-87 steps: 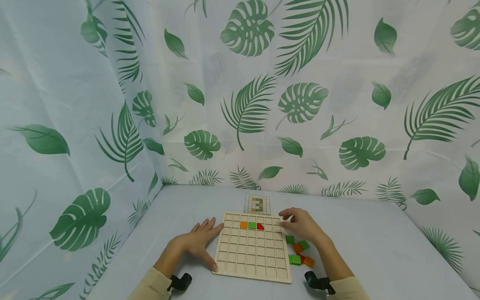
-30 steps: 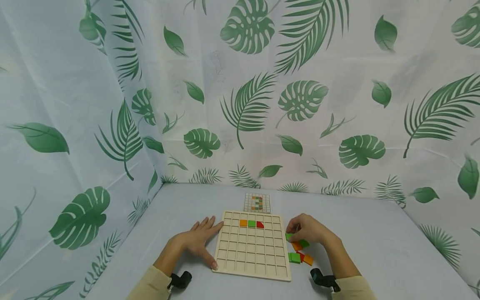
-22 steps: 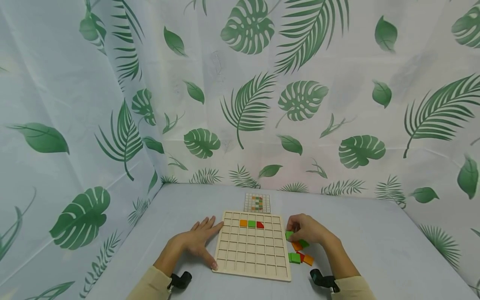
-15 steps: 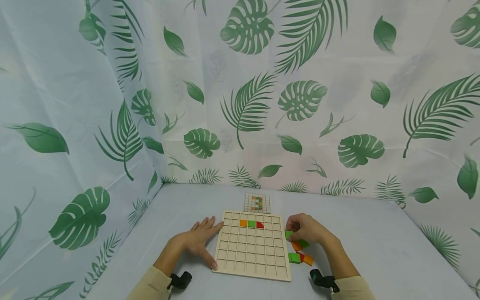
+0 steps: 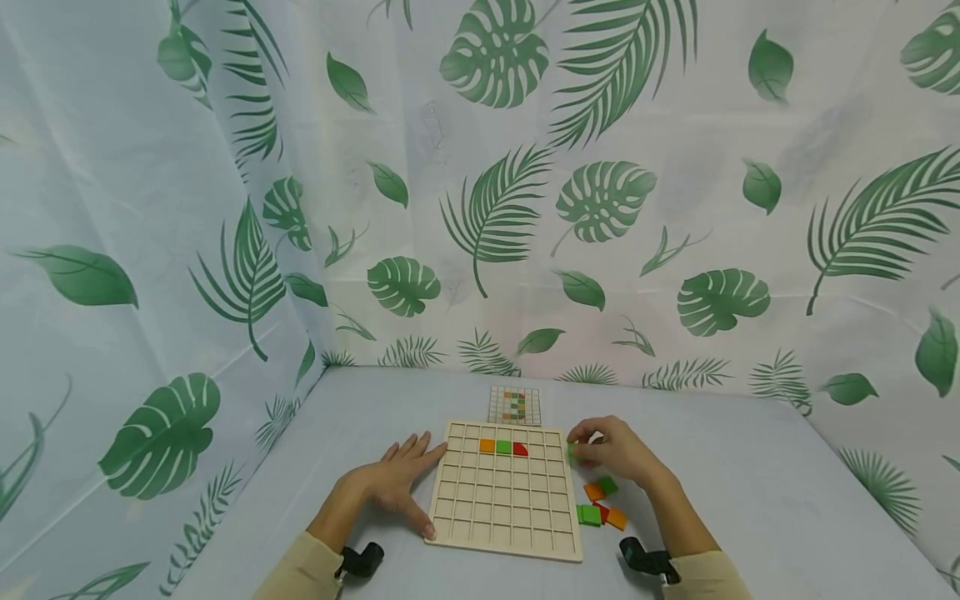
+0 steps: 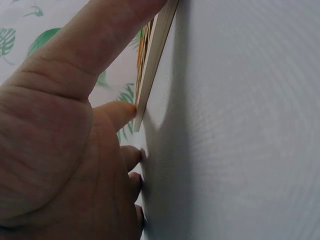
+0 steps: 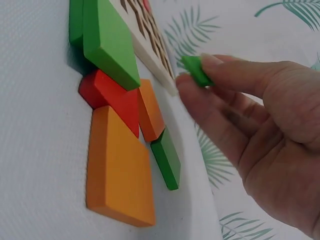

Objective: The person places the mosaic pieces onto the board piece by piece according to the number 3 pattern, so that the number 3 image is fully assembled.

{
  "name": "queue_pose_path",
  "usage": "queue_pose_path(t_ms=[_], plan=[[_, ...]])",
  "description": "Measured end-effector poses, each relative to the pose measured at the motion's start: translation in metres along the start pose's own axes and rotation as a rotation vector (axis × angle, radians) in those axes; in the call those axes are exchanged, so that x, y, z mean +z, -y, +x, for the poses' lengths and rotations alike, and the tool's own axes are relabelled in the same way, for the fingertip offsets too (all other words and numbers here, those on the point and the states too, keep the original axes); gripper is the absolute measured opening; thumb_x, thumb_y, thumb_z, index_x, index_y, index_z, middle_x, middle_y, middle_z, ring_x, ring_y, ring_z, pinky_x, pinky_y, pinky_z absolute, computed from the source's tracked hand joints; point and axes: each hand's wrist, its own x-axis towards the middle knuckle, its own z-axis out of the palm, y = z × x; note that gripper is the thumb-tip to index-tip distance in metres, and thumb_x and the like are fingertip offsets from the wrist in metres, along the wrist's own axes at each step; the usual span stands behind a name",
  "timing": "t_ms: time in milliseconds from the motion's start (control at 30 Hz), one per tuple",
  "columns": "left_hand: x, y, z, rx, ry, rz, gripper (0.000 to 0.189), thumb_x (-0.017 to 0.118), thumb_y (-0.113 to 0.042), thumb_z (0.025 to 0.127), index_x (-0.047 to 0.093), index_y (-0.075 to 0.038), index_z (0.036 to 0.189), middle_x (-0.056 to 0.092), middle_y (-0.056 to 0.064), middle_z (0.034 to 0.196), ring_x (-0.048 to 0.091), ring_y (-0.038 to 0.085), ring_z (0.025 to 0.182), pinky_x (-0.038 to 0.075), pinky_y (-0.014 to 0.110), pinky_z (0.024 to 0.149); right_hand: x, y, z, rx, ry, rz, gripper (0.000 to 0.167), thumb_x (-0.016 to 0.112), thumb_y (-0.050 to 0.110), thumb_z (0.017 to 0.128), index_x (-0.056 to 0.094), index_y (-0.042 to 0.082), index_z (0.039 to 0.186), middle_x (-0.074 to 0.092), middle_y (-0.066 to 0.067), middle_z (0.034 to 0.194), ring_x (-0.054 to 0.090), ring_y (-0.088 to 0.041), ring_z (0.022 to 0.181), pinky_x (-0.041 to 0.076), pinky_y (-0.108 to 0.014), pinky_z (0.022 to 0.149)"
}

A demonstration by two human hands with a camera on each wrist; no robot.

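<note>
Between thumb and fingers, my right hand (image 5: 618, 450) pinches a green block (image 7: 197, 70), lifted just off the right edge of the wooden grid board (image 5: 504, 508). My left hand (image 5: 390, 487) lies spread at the board's left side, its thumb at the near corner and a fingertip touching the far part of that edge. In an upper row of the board sit an orange square (image 5: 487, 446), a green square (image 5: 504, 447) and a red piece with one rounded corner (image 5: 521, 449).
Right of the board lie loose blocks: green ones (image 7: 110, 45), a red one (image 7: 111, 100), orange ones (image 7: 122, 170) and a darker green one (image 7: 166, 159). A small printed pattern card (image 5: 514, 406) lies behind the board. A leaf-print cloth wall (image 5: 480, 333) stands at the back.
My right hand went down to the loose blocks, took hold of a green block and has lifted it up toward the board's right edge. My left hand has stayed in place.
</note>
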Motion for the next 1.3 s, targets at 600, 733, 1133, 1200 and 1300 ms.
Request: queue_pose_path(t_ms=[600,733,1133,1200,1300], plan=[[0.000,0.001,0.000,0.010,-0.002,-0.014,0.135,0.091,-0.066,0.064,0.019,-0.020,0.168,0.006,0.019,0.175,0.000,0.042,0.163,0.005,0.063,0.129,0.005,0.010,0.003,0.078,-0.161,-0.108,0.025,0.082,0.006,0.086,0.077,0.007,0.111,0.072,-0.005,0.099,0.064,-0.020,0.087,0.059,-0.029,0.074],[0.000,0.000,0.000,0.004,-0.002,-0.014,0.135,0.091,-0.066,0.063,0.019,-0.020,0.168,0.006,0.019,0.175,0.000,0.042,0.163,0.005,0.063,0.129,0.006,0.010,0.004,0.048,-0.179,-0.112,0.025,0.084,0.009,0.086,0.077,0.006,0.111,0.072,-0.004,0.096,0.064,-0.019,0.083,0.058,-0.027,0.071],[0.000,0.000,0.001,0.001,0.001,-0.009,0.136,0.091,-0.067,0.064,0.019,-0.020,0.168,0.006,0.019,0.175,0.000,0.041,0.163,0.006,0.062,0.129,0.014,0.014,0.007,-0.071,-0.172,-0.133,0.025,0.084,0.016,0.088,0.078,0.008,0.110,0.072,0.001,0.091,0.061,-0.015,0.079,0.054,-0.024,0.069],[0.000,0.000,0.001,0.000,0.002,-0.008,0.135,0.091,-0.067,0.064,0.019,-0.021,0.168,0.006,0.019,0.175,0.000,0.041,0.163,0.006,0.062,0.129,0.016,0.014,0.009,-0.098,-0.181,-0.142,0.024,0.084,0.017,0.088,0.079,0.009,0.109,0.072,0.002,0.090,0.060,-0.014,0.079,0.053,-0.024,0.067],[0.000,0.000,0.001,0.000,0.002,-0.006,0.135,0.091,-0.067,0.064,0.019,-0.021,0.168,0.006,0.020,0.175,0.001,0.042,0.162,0.006,0.062,0.129,0.020,0.018,0.012,-0.121,-0.189,-0.143,0.023,0.085,0.018,0.087,0.080,0.010,0.108,0.072,0.003,0.090,0.060,-0.013,0.079,0.053,-0.024,0.067]])
